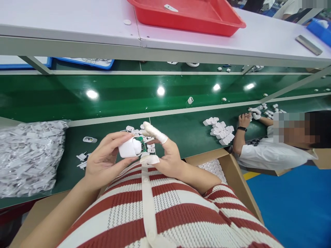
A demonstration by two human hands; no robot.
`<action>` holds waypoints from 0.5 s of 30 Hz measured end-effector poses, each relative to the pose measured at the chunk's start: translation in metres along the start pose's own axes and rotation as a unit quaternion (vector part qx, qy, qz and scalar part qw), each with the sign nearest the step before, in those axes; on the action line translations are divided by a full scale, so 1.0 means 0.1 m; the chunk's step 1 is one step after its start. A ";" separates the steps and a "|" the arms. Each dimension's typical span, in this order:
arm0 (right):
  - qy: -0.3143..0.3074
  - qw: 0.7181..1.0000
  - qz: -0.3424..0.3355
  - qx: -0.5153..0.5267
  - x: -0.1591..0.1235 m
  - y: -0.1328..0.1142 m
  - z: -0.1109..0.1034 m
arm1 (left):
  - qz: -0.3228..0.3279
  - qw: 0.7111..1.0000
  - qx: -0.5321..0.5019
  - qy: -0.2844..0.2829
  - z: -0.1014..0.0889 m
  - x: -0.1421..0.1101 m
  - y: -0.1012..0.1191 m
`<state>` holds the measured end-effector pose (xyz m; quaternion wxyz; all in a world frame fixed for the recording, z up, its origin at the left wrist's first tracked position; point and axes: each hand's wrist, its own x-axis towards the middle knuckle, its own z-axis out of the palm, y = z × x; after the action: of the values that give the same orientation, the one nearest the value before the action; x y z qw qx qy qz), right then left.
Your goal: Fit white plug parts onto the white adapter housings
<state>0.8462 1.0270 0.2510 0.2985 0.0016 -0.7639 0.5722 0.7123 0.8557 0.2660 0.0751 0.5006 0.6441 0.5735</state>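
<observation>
My left hand (106, 155) is wrapped round a white plastic housing (126, 148), fingers above and thumb below. A green circuit board (141, 142) with a round white part shows at the housing's right-hand opening. Close against that side is my right hand (165, 155), its thumb and forefinger in white finger cots and spread around the board. Whether those fingertips press on the board is hard to make out. Small white plastic pieces (151, 148) lie on the green bench behind the hands, partly covered by them.
On the left rests a clear bag of white parts (31, 158), with a white oval shell (90, 139) beside it. White housings (219, 131) are heaped at right, near a cardboard box (230, 165). A co-worker (271, 148) sits beyond. Overhead, a shelf holds a red tray (186, 24).
</observation>
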 end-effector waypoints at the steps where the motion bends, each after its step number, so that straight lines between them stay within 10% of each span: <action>1: 0.013 0.998 0.028 0.054 0.01 -0.01 0.02 | 0.003 1.000 0.014 -0.001 0.00 0.00 0.02; 6: 0.009 0.963 0.178 0.200 0.03 -0.09 0.11 | 0.081 0.989 0.121 -0.003 -0.01 0.07 0.09; 15: 0.039 0.945 0.233 0.228 0.05 -0.12 0.18 | 0.139 0.983 0.120 0.020 0.03 0.09 -0.01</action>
<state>0.8387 1.0089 0.2610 0.1776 -0.1305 -0.5798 0.7844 0.7095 0.8642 0.2680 -0.0786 0.5788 0.6337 0.5071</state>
